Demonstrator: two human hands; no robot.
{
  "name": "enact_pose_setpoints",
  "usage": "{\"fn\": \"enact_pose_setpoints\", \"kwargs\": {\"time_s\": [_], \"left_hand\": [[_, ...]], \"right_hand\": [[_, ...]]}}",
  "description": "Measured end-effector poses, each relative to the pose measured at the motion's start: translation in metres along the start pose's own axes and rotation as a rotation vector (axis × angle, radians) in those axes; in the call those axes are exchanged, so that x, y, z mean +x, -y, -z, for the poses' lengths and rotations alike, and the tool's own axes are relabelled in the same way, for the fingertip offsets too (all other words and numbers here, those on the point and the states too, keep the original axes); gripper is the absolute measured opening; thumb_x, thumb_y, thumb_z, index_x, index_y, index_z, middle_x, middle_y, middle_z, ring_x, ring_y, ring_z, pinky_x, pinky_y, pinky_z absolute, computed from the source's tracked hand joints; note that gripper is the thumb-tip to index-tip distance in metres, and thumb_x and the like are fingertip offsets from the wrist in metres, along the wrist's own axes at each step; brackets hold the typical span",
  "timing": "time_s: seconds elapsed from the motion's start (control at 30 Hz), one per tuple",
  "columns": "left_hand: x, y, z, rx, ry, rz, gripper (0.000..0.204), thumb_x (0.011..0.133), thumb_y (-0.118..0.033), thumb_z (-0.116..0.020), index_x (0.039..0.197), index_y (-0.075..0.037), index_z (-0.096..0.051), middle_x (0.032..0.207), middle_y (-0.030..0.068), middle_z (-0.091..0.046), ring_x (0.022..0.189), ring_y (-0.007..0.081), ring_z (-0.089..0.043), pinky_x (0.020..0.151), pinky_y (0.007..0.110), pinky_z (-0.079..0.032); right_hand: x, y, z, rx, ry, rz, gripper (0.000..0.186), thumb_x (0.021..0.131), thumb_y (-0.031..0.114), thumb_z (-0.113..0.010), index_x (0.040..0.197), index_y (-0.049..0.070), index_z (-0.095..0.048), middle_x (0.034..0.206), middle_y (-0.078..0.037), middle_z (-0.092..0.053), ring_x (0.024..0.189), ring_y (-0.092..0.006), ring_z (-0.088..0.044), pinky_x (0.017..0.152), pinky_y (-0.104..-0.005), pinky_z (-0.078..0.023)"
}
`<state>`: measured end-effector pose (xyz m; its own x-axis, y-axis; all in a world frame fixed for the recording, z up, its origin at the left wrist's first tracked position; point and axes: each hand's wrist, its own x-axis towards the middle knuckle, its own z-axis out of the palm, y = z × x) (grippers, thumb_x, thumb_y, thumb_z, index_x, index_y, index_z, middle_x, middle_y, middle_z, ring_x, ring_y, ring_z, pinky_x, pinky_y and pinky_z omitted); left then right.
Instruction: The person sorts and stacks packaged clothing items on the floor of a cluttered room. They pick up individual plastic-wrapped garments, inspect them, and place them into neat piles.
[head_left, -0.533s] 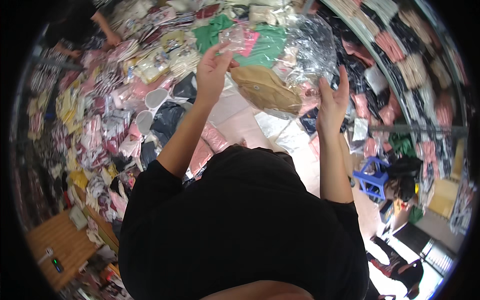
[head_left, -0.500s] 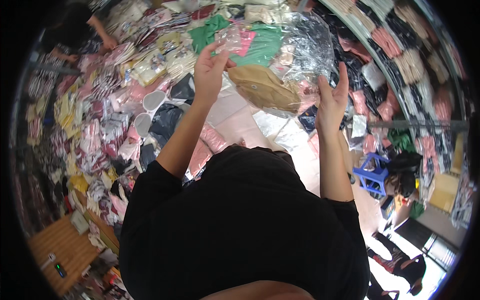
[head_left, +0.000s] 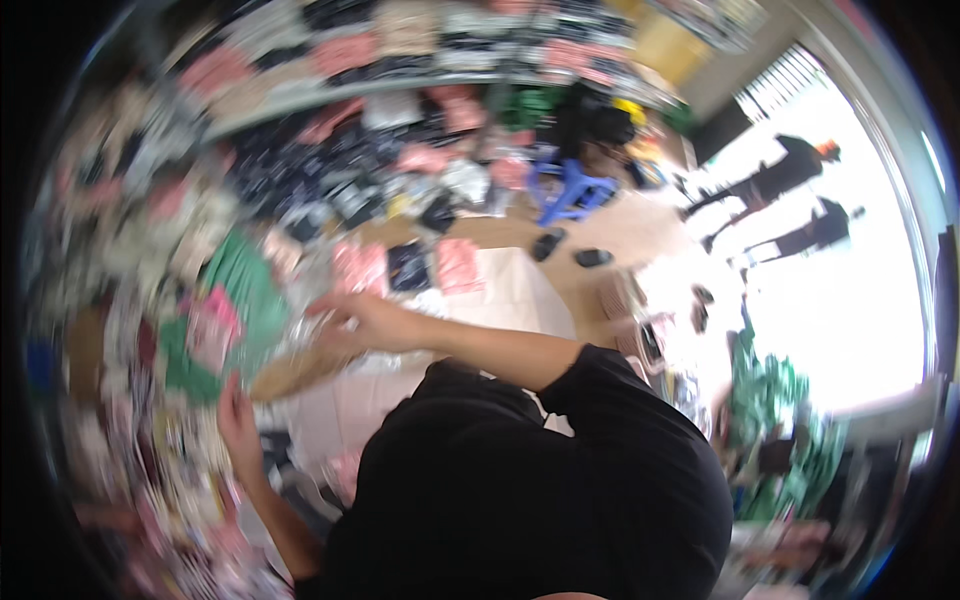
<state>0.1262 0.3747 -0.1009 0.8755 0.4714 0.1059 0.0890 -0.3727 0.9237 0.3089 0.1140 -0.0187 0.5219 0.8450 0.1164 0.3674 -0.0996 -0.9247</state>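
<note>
The picture is smeared by motion. A tan item [head_left: 298, 374] in clear plastic lies between my hands, left of my body. My right hand [head_left: 365, 322], at its upper right, has curled fingers on the crinkled plastic bag. My left hand [head_left: 240, 425] is by the item's left end, its fingers too blurred to tell whether they grip it. Beyond the item are a green garment [head_left: 240, 285] and a small pink packet [head_left: 213, 325].
Bagged clothes [head_left: 370, 265] surround a pale sheet [head_left: 520, 295]. A shelf [head_left: 330, 95] of folded garments runs along the top. At right are a blue stool [head_left: 565, 200], dark sandals [head_left: 593, 257], two people [head_left: 780, 175] in a bright doorway and green garments [head_left: 765, 390].
My view has swung sharply right, bringing the doorway and stool higher in the picture. My hands and the tan item now appear lower left, my right arm lying across the view.
</note>
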Motion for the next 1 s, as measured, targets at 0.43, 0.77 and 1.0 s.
{"fn": "enact_pose_setpoints", "kwargs": {"time_s": [0.43,0.77,1.0], "left_hand": [[0.05,-0.04,-0.09,0.302,0.266,-0.287,0.022,0.07,-0.005,-0.068,0.09,0.0,-0.063,0.075,0.0086,-0.048,0.07,0.0213,-0.048,0.066,0.033,-0.04],[0.082,-0.07,-0.144,-0.906,0.612,-0.157,0.038,0.082,-0.024,-0.065,0.109,-0.002,-0.048,0.12,0.0147,-0.048,0.113,0.0282,-0.048,0.1,0.042,-0.035],[0.034,-0.106,-0.261,-0.95,0.771,-0.105,0.048,0.09,-0.023,-0.054,0.128,0.001,-0.036,0.123,0.0131,-0.049,0.113,0.0249,-0.049,0.096,0.038,-0.04]], "right_hand": [[-0.092,0.002,0.019,-0.957,-0.486,-0.134,0.007,0.074,0.019,-0.06,0.074,0.012,-0.059,0.078,-0.006,-0.059,0.079,-0.0204,-0.058,0.075,-0.0348,-0.039],[-0.134,0.043,0.074,-0.078,-0.646,-0.057,0.014,0.09,0.016,-0.054,0.091,0.003,-0.049,0.084,-0.011,-0.061,0.076,-0.0209,-0.061,0.068,-0.0308,-0.047],[-0.185,0.028,0.118,0.369,-1.089,-0.16,0.016,0.089,0.015,-0.057,0.095,0.003,-0.048,0.078,-0.004,-0.059,0.064,-0.0091,-0.058,0.053,-0.0232,-0.046]]}}
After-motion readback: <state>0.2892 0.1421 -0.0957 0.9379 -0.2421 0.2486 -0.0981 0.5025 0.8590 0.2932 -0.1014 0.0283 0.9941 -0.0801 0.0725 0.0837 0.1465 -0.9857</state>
